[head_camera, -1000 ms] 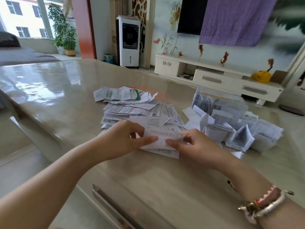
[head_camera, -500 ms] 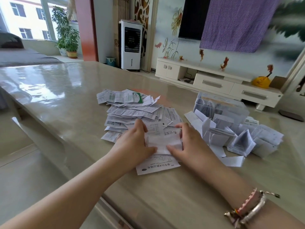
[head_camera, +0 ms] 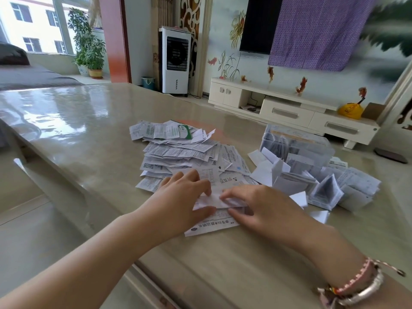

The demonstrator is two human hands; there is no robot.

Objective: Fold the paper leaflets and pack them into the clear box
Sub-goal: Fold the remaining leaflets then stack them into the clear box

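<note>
Since half a second ago, both hands have drawn together over the leaflet (head_camera: 217,200), now a narrower folded strip. Head view: left hand (head_camera: 186,198) and right hand (head_camera: 256,205) lie low on the glossy table (head_camera: 93,121), thumbs and fingertips pinching the strip's two ends, which rests on a printed sheet (head_camera: 209,227) at the near edge of the unfolded pile (head_camera: 178,150). Clear box (head_camera: 296,141) stands to the right beyond a heap of folded leaflets (head_camera: 323,188), already holding some; bracelets (head_camera: 356,286) circle the right wrist.

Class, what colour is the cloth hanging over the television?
Purple cloth, clearest in the head view.
</note>
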